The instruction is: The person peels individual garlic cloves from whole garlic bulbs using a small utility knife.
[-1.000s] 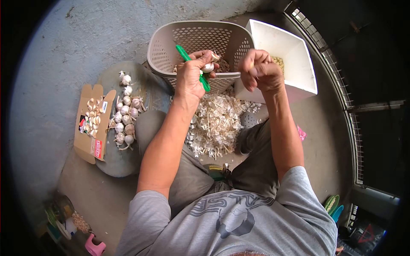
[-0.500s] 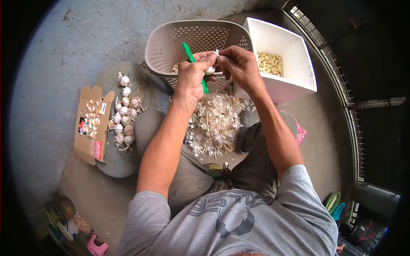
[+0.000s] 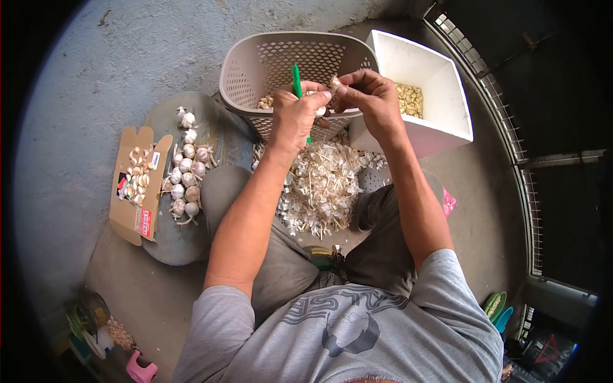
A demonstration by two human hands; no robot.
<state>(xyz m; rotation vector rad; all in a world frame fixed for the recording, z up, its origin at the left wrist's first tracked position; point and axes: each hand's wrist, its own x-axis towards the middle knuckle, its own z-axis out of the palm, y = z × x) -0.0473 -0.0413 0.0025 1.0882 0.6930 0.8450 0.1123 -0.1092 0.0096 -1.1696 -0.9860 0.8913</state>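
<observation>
My left hand (image 3: 297, 118) is closed around a garlic bulb (image 3: 320, 112) at the near rim of the basket. A slim green tool (image 3: 296, 80) stands upright in the same hand, its lower end poking out beneath; its kind does not show. Close beside it, my right hand (image 3: 377, 105) pinches a small piece of garlic (image 3: 334, 82) between thumb and fingers. Below both hands, a heap of garlic skins and stalks (image 3: 322, 185) covers the floor between my legs.
The grey-brown plastic basket (image 3: 233, 80) holds some cloves. Peeled cloves (image 3: 408, 101) lie inside a white foam box (image 3: 447, 96) to the right. At left, whole garlic bulbs (image 3: 186, 166) sit on a round stool (image 3: 172, 252) beside a cardboard box (image 3: 121, 220) with loose cloves.
Both hands have shifted slightly right. The right hand has drawn a little away from the left with the garlic piece, and the green tool now stands more upright.
</observation>
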